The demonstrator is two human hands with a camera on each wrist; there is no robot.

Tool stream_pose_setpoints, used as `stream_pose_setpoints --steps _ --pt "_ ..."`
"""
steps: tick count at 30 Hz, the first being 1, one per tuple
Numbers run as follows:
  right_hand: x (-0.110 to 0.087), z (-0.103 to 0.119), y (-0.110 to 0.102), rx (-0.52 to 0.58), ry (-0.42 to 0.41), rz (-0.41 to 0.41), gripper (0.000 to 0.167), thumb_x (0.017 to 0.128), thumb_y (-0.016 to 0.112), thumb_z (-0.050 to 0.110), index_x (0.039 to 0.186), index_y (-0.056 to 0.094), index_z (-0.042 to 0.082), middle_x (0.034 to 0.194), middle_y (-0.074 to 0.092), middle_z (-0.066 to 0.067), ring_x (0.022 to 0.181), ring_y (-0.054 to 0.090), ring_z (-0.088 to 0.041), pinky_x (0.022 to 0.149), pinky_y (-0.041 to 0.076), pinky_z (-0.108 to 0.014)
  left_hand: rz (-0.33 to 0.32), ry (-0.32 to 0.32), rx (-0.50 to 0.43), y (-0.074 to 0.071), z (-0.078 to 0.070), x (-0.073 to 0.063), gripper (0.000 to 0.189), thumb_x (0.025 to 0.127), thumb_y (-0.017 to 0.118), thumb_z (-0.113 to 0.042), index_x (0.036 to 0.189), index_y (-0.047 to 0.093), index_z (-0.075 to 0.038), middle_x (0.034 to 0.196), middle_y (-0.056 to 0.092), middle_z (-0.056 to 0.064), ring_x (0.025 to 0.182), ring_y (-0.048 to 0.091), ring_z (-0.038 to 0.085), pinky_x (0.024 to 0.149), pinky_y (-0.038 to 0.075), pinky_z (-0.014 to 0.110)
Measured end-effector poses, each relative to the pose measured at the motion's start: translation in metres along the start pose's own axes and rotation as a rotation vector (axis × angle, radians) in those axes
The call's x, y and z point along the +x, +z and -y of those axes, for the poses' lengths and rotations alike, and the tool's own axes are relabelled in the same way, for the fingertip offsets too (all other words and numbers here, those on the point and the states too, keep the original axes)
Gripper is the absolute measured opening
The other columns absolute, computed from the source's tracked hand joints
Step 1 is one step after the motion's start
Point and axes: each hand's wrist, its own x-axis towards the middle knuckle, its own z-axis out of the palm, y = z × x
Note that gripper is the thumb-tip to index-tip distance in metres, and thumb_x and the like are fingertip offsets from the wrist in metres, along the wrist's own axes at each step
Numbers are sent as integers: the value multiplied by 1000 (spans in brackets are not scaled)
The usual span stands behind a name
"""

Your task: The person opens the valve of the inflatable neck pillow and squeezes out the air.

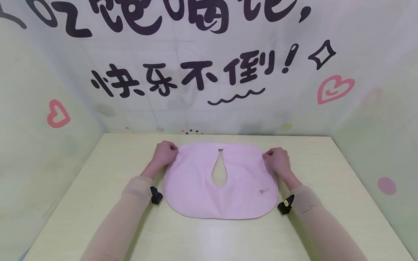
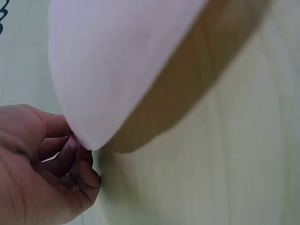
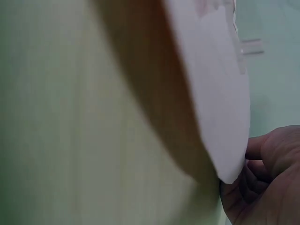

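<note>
A pink cloth bib (image 1: 192, 181) is spread out over the table, its teardrop-shaped neck opening near the middle and a small mark at its lower right. My left hand (image 1: 166, 152) pinches its upper left edge between thumb and fingers. At the upper right edge, my right hand (image 1: 278, 159) pinches the cloth in the same way. The left wrist view shows the bib's corner (image 2: 108, 65) raised, with a shadow under it. In the right wrist view the cloth edge (image 3: 225, 108) also stands above the tabletop, running down to the fingers.
The light wooden table (image 1: 209, 239) has a printed cloth backdrop (image 1: 183, 105) with dark lettering along its far edge. Printed cloth sides (image 1: 385, 145) rise at the left and right. Small black devices (image 1: 156, 195) are worn at both wrists.
</note>
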Motion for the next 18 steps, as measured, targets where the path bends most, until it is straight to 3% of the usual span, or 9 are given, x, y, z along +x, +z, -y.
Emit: stream_pose_setpoints --steps 7,12,15,18 --pt "2 2 3 -65 -25 -5 25 99 60 19 100 74 -2 97 72 -18 84 66 -34 72 54 -45 -7 24 117 2 2 2 22 96 62 -9 108 73 6 101 73 19 82 67 30 78 57 44" --pt "0 6 -3 -47 -23 -37 31 100 56 23 108 70 -3 99 70 -20 85 65 -36 72 54 -45 -47 34 183 -4 -3 -2 26 96 59 -12 116 69 2 102 72 17 85 67 31 72 56 45" --pt "-3 9 -10 -23 -68 -75 31 101 57 23 111 69 -4 101 69 -22 85 64 -35 74 53 -46 -73 57 192 -11 -14 -9 31 98 57 -13 123 66 2 108 70 19 92 67 35 74 56 48" --pt "-8 12 -16 -11 -166 -108 29 101 59 21 111 70 -4 99 71 -20 84 65 -34 75 52 -46 -78 96 214 -17 -24 -17 34 100 56 -16 128 64 1 118 69 22 102 67 39 79 56 51"
